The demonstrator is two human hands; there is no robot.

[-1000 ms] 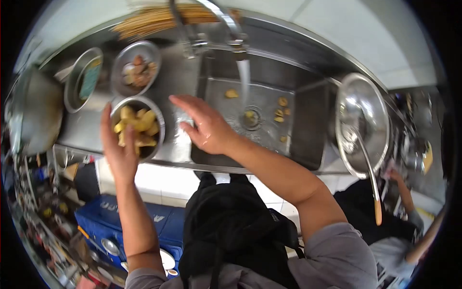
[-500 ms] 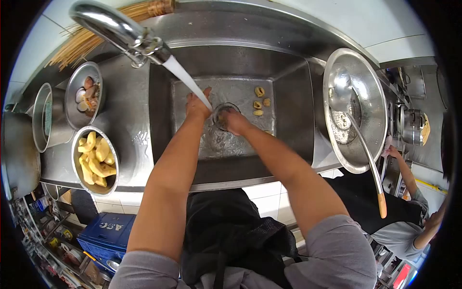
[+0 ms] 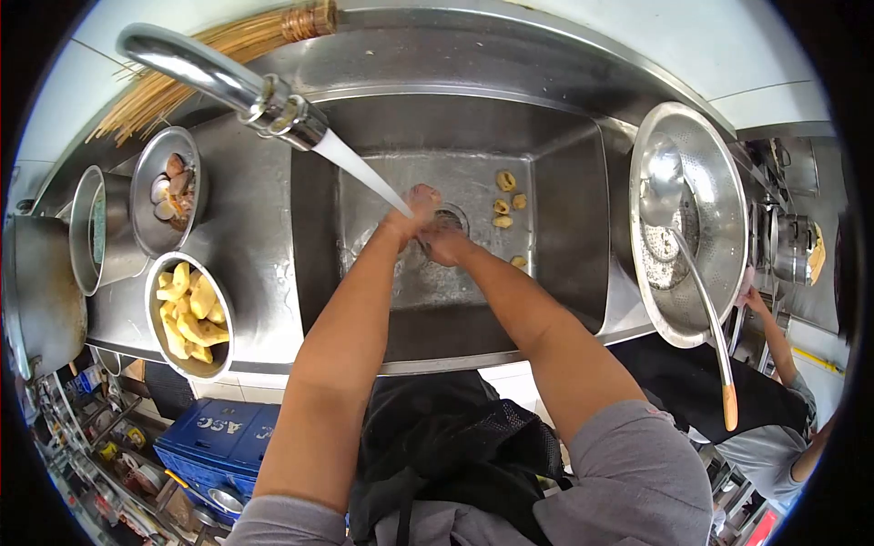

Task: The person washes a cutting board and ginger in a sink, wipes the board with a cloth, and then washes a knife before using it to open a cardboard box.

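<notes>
Water from the chrome faucet (image 3: 273,105) runs onto my left hand (image 3: 416,211) in the metal sink (image 3: 564,209). My right hand (image 3: 446,245) is close against it, low over the round drain (image 3: 452,216). Both hands are smeared by motion, and their fingers are partly hidden. I cannot make out anything held in either one. To the right of the hands, several small yellowish hollow pieces (image 3: 505,181) lie on the sink floor.
On the left counter stand a bowl of peeled yellow chunks (image 3: 189,314), a bowl of scraps and shells (image 3: 171,191) and a metal pot (image 3: 109,227). At right, a perforated basin (image 3: 687,273) holds a ladle (image 3: 706,309). A bamboo brush (image 3: 214,59) lies behind; another person (image 3: 774,364) stands at right.
My left hand has moved right, from the left part of the sink floor to beside my right hand. My right hand stays near the drain. The whole view has shifted slightly.
</notes>
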